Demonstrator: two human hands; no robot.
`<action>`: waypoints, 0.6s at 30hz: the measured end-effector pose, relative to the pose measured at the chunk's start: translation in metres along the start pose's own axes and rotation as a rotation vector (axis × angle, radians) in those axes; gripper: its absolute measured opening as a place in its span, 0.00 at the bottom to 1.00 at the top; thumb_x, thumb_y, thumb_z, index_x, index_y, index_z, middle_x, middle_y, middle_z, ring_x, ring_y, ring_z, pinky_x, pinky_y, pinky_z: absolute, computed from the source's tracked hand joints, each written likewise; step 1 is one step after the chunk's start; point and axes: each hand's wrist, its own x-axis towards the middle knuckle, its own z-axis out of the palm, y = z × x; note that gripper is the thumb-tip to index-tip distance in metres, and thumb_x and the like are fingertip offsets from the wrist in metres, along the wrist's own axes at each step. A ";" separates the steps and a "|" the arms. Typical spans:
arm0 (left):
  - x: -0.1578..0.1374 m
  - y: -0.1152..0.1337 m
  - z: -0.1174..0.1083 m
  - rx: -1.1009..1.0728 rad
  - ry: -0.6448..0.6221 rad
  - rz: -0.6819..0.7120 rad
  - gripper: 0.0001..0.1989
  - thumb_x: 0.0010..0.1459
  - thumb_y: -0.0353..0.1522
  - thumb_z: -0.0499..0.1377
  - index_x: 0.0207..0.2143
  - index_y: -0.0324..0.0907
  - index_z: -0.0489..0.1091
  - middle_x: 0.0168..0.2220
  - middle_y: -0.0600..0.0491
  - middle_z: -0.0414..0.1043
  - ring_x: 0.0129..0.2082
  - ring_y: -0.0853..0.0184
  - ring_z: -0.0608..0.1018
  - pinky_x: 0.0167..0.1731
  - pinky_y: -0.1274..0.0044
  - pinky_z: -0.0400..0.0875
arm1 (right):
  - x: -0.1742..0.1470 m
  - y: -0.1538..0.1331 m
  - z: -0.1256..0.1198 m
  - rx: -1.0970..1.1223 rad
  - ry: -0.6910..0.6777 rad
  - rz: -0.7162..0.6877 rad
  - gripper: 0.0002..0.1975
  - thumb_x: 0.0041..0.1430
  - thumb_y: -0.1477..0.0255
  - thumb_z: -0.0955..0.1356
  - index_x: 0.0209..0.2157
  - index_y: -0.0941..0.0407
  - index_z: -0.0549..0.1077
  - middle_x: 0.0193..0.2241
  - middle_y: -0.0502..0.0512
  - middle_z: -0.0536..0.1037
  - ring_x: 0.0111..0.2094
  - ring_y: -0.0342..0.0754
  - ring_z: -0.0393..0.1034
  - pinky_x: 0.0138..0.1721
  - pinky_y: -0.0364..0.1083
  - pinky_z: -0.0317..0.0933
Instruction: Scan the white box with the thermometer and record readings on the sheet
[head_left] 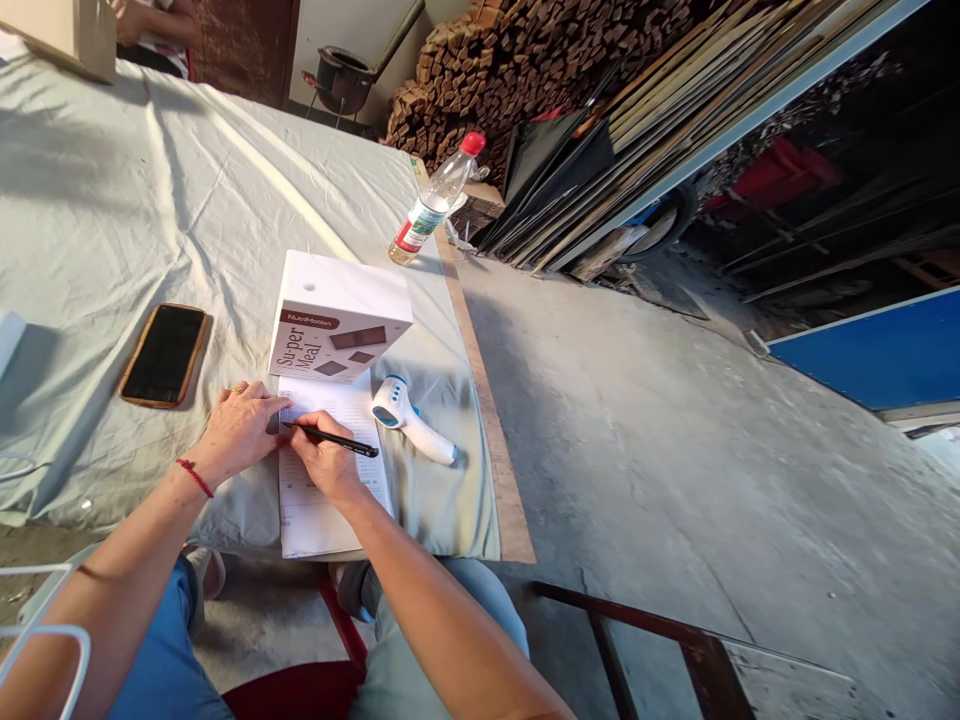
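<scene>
A black pen [337, 438] is gripped in my right hand [326, 465], its tip at the upper left part of a printed sheet of paper [315, 525]. My left hand [244, 425] lies over the paper's left edge, fingers stretched toward the pen tip; a small dark patch beside its thumb is unclear. Right behind the paper stands a white box [341, 320] labelled "Su-per Meal", covering the paper's far end. A white and blue infrared thermometer [412, 420] lies to the right of the paper. Left of the box is a phone [163, 355] in a brown case, screen dark.
The cloth-covered table [97, 230] ends at a wooden edge [491, 450] on the right. A red-capped bottle [424, 220] stands near that edge. A cardboard box [67, 35] and another person's hand [133, 20] are at the far left. Stacked wood [465, 80] fills the back.
</scene>
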 end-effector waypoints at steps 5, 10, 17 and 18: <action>0.000 0.002 -0.002 -0.009 -0.006 -0.003 0.20 0.55 0.33 0.63 0.51 0.50 0.79 0.46 0.43 0.75 0.51 0.47 0.74 0.48 0.59 0.67 | -0.001 0.001 0.001 0.002 0.047 -0.010 0.10 0.55 0.62 0.66 0.31 0.54 0.73 0.26 0.53 0.77 0.28 0.48 0.70 0.36 0.48 0.68; 0.000 -0.001 0.001 -0.033 0.041 0.025 0.19 0.54 0.34 0.63 0.49 0.50 0.80 0.44 0.44 0.75 0.49 0.48 0.75 0.47 0.60 0.69 | -0.001 0.002 0.003 -0.018 0.054 -0.016 0.08 0.55 0.64 0.66 0.31 0.54 0.73 0.27 0.52 0.77 0.29 0.48 0.70 0.36 0.47 0.68; 0.000 0.000 -0.001 -0.032 0.020 0.013 0.19 0.54 0.33 0.62 0.49 0.49 0.80 0.45 0.43 0.75 0.50 0.46 0.75 0.48 0.59 0.69 | 0.000 0.004 0.002 -0.034 0.037 -0.037 0.08 0.57 0.65 0.66 0.32 0.54 0.74 0.28 0.53 0.78 0.29 0.48 0.71 0.36 0.48 0.68; 0.000 0.001 -0.002 -0.030 0.009 0.007 0.20 0.54 0.32 0.62 0.50 0.49 0.80 0.46 0.43 0.75 0.50 0.46 0.75 0.48 0.59 0.68 | 0.000 0.004 0.002 -0.038 0.037 -0.039 0.08 0.57 0.65 0.66 0.32 0.54 0.74 0.28 0.53 0.78 0.30 0.48 0.71 0.36 0.48 0.68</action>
